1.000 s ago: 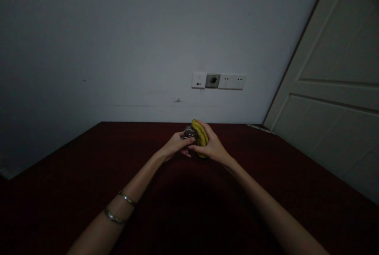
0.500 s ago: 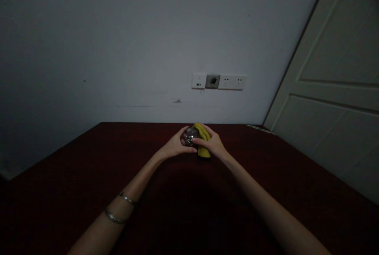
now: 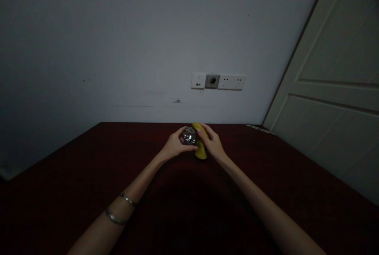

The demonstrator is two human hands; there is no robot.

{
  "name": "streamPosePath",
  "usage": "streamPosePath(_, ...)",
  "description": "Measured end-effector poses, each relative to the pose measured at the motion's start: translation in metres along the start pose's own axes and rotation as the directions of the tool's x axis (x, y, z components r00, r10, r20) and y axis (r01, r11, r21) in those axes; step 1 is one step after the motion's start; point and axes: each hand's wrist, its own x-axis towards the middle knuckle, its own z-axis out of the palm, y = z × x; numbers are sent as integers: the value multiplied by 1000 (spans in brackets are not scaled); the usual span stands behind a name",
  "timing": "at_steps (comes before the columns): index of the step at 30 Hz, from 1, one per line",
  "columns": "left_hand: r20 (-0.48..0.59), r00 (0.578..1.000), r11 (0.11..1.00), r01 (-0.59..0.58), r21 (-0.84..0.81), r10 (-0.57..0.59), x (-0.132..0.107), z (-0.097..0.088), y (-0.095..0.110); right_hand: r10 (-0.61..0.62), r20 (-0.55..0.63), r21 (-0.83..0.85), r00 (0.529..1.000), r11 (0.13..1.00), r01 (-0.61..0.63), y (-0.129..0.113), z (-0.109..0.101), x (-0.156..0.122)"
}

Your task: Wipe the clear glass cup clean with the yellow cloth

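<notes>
A clear, shiny, rounded piece that looks like glass point(image 3: 190, 135) is held above the dark red table point(image 3: 124, 140). My left hand point(image 3: 174, 143) grips it from the left, thumb below and fingers round its far side. A yellow cloth point(image 3: 201, 152) is folded in my right hand point(image 3: 212, 141), which presses it against the right side of the clear piece. My right thumb lies over the cloth's upper part. The exact kind of the clear piece is too dark and small to tell.
Behind the table rises a pale wall point(image 3: 142, 49) with a row of sockets and switches point(image 3: 231, 82). At the right stands a panelled door point(image 3: 334, 89). A thin light strip point(image 3: 260, 129) lies along the table's back right edge.
My right thumb has moved off the clear piece and up onto the cloth. The clear piece has turned a little, and the cloth has shifted slightly left and looks more folded.
</notes>
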Motion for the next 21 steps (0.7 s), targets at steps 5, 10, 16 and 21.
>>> streamPosePath(5, -102, 995, 998, -5, 70, 12, -2, 4, -4, -266, 24, -155, 964, 951, 266, -5, 5, -12)
streamPosePath(10, -96, 995, 994, -13, 112, 24, -4, 6, -5, -262, 10, -136, 965, 956, 261, -1, 5, -9)
streamPosePath(16, -44, 995, 992, -82, 94, 86, -5, 5, -3, -132, -56, -61, 990, 990, 129, -2, 3, -2)
streamPosePath(21, -98, 992, 989, -66, 136, 80, -4, 2, -7, -304, 80, -154, 949, 937, 313, -10, 5, -9)
